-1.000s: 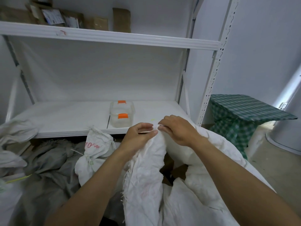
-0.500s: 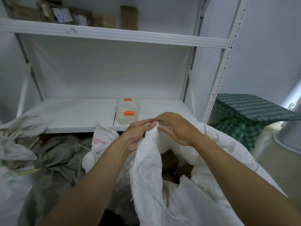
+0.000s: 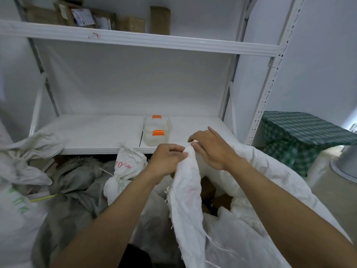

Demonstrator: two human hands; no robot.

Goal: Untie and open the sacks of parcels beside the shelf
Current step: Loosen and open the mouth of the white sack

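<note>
At the far left a white sack with green print [image 3: 17,206] is seen on the floor, and a crumpled pale sack [image 3: 29,147] is laid above it against the lower shelf board [image 3: 92,132]. Next to them a heap of grey sacks [image 3: 73,182] is found, and a yellow string [image 3: 43,198] is seen between the printed sack and this heap. Just right of the heap a small white sack [image 3: 125,171] with red marks is stood below the shelf edge; its neck is tied with a cord. On the upper shelf board [image 3: 135,38] several cardboard parcels [image 3: 131,24] are kept. On the lower board a clear plastic box [image 3: 157,132] with two orange latches is placed near the front edge. In front of this box the left hand [image 3: 166,161] is held; its fingers are curled round the rim of the large white sack [image 3: 189,209], which is gripped from the left side. This sack is located in the middle and right of the view, before the shelf, and its mouth is already opened; brown parcels [image 3: 207,188] are partly seen inside. The right hand [image 3: 210,149] is laid on the same rim, just beside the left hand, and the cloth is pinched between its thumb and its bent fingers. At the far right, beyond the shelf post [image 3: 268,89], a piece of furniture covered with a green checked cloth [image 3: 301,136] is seen.
</note>
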